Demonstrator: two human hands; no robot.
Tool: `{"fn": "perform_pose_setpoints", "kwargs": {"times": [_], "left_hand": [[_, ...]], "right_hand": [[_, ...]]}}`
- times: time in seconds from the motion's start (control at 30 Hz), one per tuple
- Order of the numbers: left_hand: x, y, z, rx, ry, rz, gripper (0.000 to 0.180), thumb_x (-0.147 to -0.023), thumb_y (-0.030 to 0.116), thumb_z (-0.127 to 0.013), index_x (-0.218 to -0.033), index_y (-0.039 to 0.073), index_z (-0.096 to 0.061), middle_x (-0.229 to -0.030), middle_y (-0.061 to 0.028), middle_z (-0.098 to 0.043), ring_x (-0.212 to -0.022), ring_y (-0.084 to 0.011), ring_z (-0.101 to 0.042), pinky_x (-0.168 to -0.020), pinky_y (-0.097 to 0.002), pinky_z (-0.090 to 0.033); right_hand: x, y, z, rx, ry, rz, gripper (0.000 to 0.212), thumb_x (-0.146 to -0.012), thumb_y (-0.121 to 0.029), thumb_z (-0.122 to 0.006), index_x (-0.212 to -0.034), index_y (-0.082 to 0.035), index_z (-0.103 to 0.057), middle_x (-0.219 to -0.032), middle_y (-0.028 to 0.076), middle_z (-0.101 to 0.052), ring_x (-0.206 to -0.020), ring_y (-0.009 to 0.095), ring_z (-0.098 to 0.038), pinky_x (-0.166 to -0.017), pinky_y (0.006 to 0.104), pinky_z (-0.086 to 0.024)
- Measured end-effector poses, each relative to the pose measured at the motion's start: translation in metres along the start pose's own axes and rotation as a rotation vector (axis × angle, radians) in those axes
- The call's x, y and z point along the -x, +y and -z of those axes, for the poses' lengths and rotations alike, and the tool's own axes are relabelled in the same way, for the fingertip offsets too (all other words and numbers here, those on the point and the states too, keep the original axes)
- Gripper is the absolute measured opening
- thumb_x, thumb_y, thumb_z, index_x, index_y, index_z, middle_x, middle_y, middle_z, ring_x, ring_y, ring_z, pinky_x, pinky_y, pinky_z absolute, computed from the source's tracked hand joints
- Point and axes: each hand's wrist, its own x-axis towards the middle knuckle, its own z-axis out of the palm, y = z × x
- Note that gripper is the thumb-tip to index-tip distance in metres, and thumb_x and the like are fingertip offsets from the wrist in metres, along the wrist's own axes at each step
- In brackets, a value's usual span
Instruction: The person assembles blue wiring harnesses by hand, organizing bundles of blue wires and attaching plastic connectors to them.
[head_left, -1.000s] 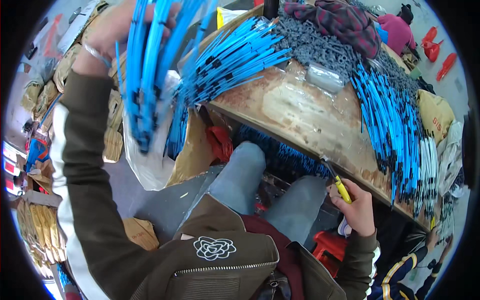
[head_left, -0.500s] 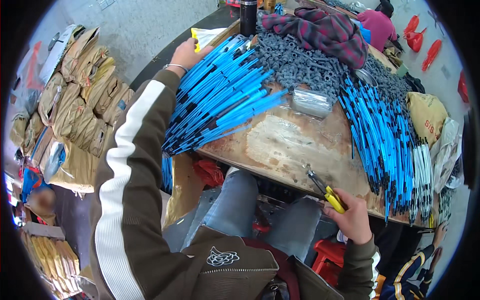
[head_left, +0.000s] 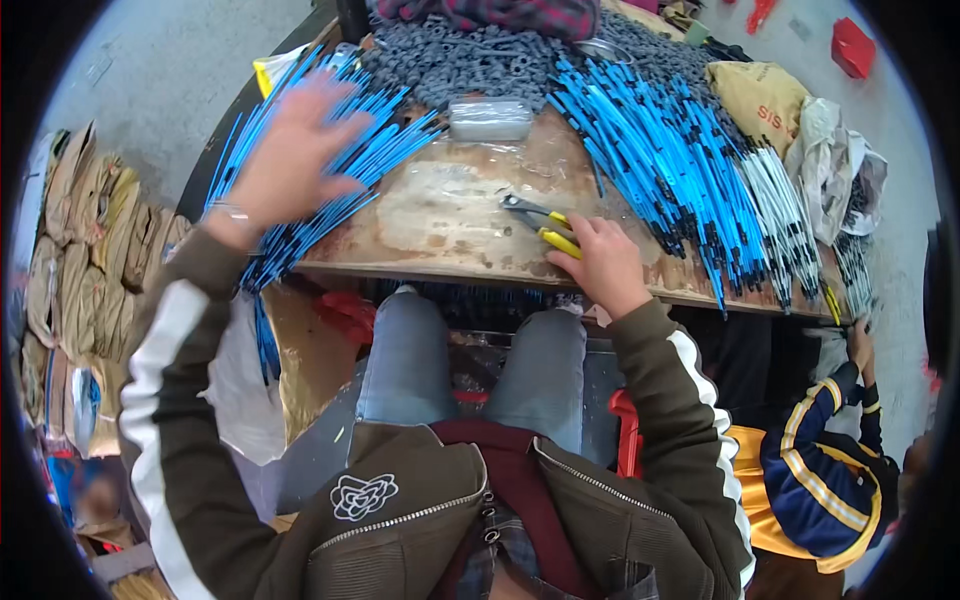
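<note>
My left hand (head_left: 300, 155), blurred by motion, is raised over the left pile of thin blue rods (head_left: 395, 150) with black sections. Its fingers are spread, and nothing shows in them. Near the front edge of the wooden table (head_left: 430, 215), my right hand (head_left: 612, 268) grips yellow-handled pliers (head_left: 558, 240). Their metal jaws point to the far left, and the handles are spread apart. Part of the left rod pile is hidden behind my left hand and wrist.
Grey plastic fittings (head_left: 470, 65) are heaped at the back, behind a clear plastic-wrapped bundle (head_left: 490, 120). More blue rods (head_left: 660, 160) and white rods (head_left: 782, 220) lie at right, beside a tan sack (head_left: 757, 100). Paper-wrapped bundles (head_left: 75, 265) stand left. A co-worker's sleeve (head_left: 820, 490) shows at right.
My left hand has come off the far end of the left rod pile and is now raised with fingers spread. My right hand has moved the pliers farther in over the table. The view has shifted.
</note>
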Motion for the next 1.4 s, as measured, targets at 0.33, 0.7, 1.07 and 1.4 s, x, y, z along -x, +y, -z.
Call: {"fn": "perform_pose_setpoints", "kwargs": {"times": [0.33, 0.7, 1.07, 1.4], "left_hand": [[0.017, -0.024, -0.101, -0.447, -0.012, 0.246, 0.040, -0.083, 0.013, -0.047, -0.123, 0.017, -0.047, -0.141, -0.0105, -0.031, -0.135, -0.0306, -0.019, -0.105, -0.0533, -0.017], [0.009, -0.016, -0.109, -0.166, -0.134, 0.321, 0.040, -0.075, 0.016, -0.063, -0.113, 0.010, -0.053, -0.131, -0.0133, -0.040, -0.130, -0.0332, -0.027, -0.104, -0.0510, -0.023], [-0.058, 0.122, -0.081, 0.769, 0.341, 0.176, 0.034, -0.073, 0.010, -0.064, -0.104, 0.000, -0.054, -0.109, -0.0183, -0.054, -0.101, -0.0358, -0.053, -0.086, -0.0402, -0.045], [-0.056, 0.175, -0.120, 0.930, 0.459, 0.144, 0.036, -0.069, 0.004, -0.065, -0.102, -0.001, -0.052, -0.105, -0.0171, -0.051, -0.101, -0.0375, -0.051, -0.087, -0.0423, -0.044]], "right_hand": [[0.007, -0.001, 0.001, -0.007, 0.025, 0.000, 0.045, -0.073, -0.030, -0.070, -0.108, -0.006, -0.056, -0.091, 0.011, -0.058, -0.089, 0.029, -0.055, -0.073, 0.0384, -0.046], [-0.018, 0.009, 0.007, -0.033, 0.076, 0.123, 0.036, -0.075, -0.025, -0.067, -0.104, -0.006, -0.058, -0.093, 0.012, -0.059, -0.089, 0.030, -0.056, -0.072, 0.0384, -0.047], [-0.144, 0.101, 0.079, 0.187, 0.188, -0.096, 0.015, -0.080, -0.018, -0.055, -0.082, -0.011, -0.067, -0.077, 0.015, -0.064, -0.074, 0.032, -0.063, -0.066, 0.0398, -0.050], [-0.191, 0.110, 0.018, 0.421, -0.071, -0.384, 0.015, -0.079, -0.014, -0.053, -0.085, -0.005, -0.064, -0.084, 0.017, -0.065, -0.080, 0.035, -0.064, -0.069, 0.0449, -0.051]]}}
